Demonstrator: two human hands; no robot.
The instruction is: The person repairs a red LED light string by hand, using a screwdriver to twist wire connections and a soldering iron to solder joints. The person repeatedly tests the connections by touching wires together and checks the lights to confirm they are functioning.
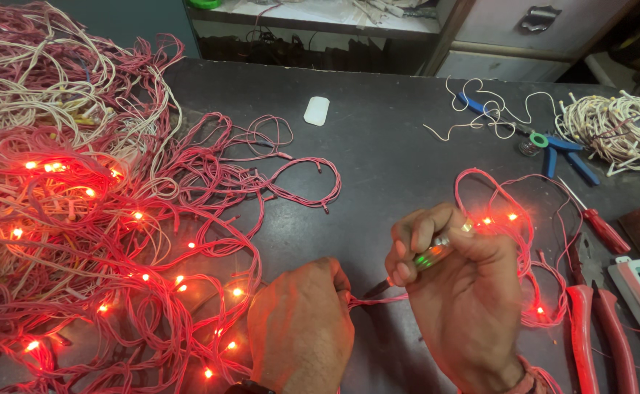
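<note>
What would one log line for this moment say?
left hand: pinches red wire | right hand: holds tester screwdriver, tip at wire | bench: lit light strings

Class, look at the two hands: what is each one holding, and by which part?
The right hand grips a clear-handled tester screwdriver by its handle, tip pointing at the wire. The left hand pinches the red wire of the light string at a bare stretch between bulbs.

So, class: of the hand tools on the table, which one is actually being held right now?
The tester screwdriver in the right hand; the red pliers and blue cutters lie untouched.
</note>
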